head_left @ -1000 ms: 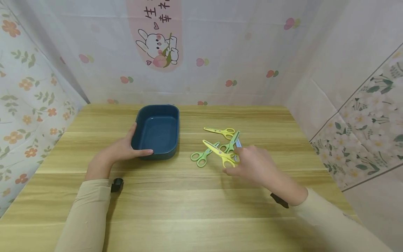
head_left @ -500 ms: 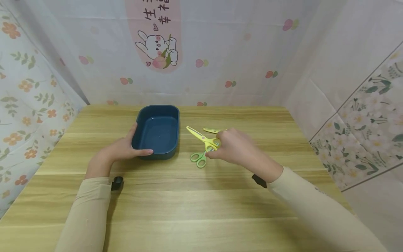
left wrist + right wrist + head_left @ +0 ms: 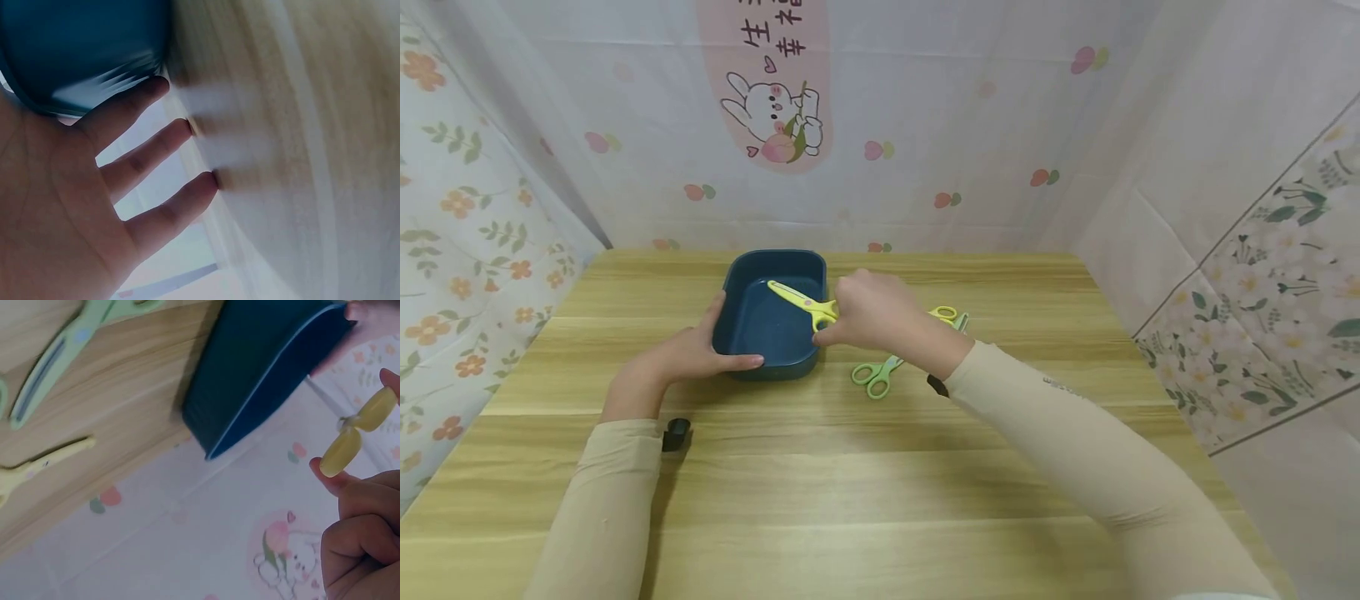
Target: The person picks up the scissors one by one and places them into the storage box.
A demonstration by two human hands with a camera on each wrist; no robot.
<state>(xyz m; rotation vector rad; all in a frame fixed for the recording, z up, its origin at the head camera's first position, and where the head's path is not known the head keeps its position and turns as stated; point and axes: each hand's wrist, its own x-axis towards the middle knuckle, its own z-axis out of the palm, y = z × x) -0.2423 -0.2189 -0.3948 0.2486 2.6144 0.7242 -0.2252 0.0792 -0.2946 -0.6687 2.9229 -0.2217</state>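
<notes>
A pair of yellow scissors [image 3: 793, 296] is pinched at its handles by my right hand [image 3: 883, 312], blades pointing left over the dark blue bin [image 3: 786, 371]. In the right wrist view the two handle loops of these scissors [image 3: 342, 452] sit between thumb and fingertip. My left hand [image 3: 681, 358] rests at the bin's left side, thumb along the near rim. Its fingers [image 3: 165, 212] look straight and spread in the left wrist view, fingertips down at the tabletop. Green scissors [image 3: 880, 375] lie right of the bin, partly hidden by my right forearm.
More yellow scissors [image 3: 945, 313] and another green pair [image 3: 964, 321] lie behind the right forearm, mostly covered. The wooden table [image 3: 820, 517] ends at a printed curtain [image 3: 925, 125] at the back. Floral sheets hang left and right.
My right hand has lifted the yellow scissors from the group and carried them left, from the right of the table to over the bin. The left hand and bin stay in place.
</notes>
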